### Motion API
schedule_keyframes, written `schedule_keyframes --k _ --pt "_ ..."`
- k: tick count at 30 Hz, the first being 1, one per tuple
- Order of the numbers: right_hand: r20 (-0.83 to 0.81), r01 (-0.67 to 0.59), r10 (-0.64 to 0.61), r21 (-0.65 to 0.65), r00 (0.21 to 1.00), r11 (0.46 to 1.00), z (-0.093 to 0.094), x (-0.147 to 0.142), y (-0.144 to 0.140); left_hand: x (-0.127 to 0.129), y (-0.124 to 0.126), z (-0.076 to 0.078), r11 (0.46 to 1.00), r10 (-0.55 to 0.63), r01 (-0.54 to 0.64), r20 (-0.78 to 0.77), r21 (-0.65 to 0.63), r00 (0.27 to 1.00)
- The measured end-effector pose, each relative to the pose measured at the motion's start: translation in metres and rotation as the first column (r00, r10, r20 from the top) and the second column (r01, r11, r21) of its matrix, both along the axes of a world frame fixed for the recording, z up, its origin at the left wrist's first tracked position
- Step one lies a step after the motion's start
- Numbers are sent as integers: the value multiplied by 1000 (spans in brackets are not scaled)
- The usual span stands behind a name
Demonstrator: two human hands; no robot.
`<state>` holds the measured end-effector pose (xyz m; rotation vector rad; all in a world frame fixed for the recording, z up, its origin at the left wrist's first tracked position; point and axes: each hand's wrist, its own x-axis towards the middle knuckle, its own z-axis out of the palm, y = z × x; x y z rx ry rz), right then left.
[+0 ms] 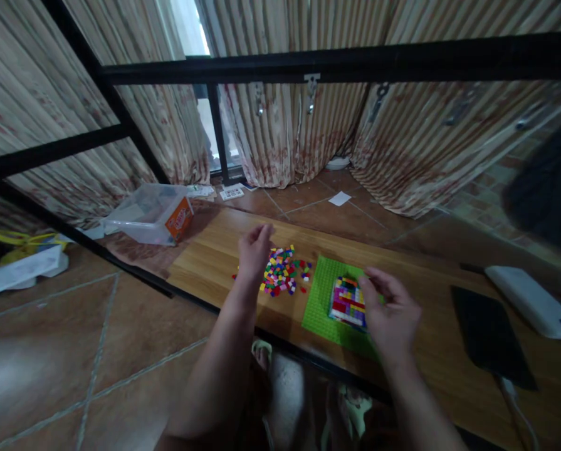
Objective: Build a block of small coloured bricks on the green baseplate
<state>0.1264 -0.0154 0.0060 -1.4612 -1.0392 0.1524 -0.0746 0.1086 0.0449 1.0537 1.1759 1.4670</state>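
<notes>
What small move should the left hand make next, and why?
Probably lower the left hand to pinch one brick from the loose pile: it hovers at the pile's edge, apparently empty, while the right hand rests by the partly built block on the green baseplate.

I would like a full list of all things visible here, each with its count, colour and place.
small plastic bricks: many, mixed colours, loose pile on table
green studded baseplate: one, right of pile
block of joined bricks: one, multicoloured, on baseplate
wooden table: one, light brown
clear plastic box: one, orange label, left on the floor
black flat pad: one, table's right side
white device: one, far right
left hand: over pile's left edge
right hand: at block's right edge
</notes>
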Motion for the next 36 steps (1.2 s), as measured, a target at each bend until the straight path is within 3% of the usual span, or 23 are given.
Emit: schedule_keyframes --k 2,5,10,19,32,36 --pt "131 -165 170 -50 977 985 5 -24 -3 -24 2 8 990 140 -137 133 -30 981" --pt "236 -369 389 -126 891 921 5 -61 -3 -51 -1 13 969 246 -230 300 -89 921" --pt "284 -436 507 -280 814 855 -8 -110 9 -62 -7 16 963 269 -239 407 -123 873" --pt "463 -337 490 -376 738 863 -35 -160 39 -69 -10 19 971 236 -191 426 -144 873" --pt "540 -248 474 -438 695 864 -34 -157 51 -71 -8 20 981 174 -119 419 -153 891" --pt "510 -278 472 -411 719 868 -22 -148 52 -70 -7 16 984 125 -84 273 -158 954"
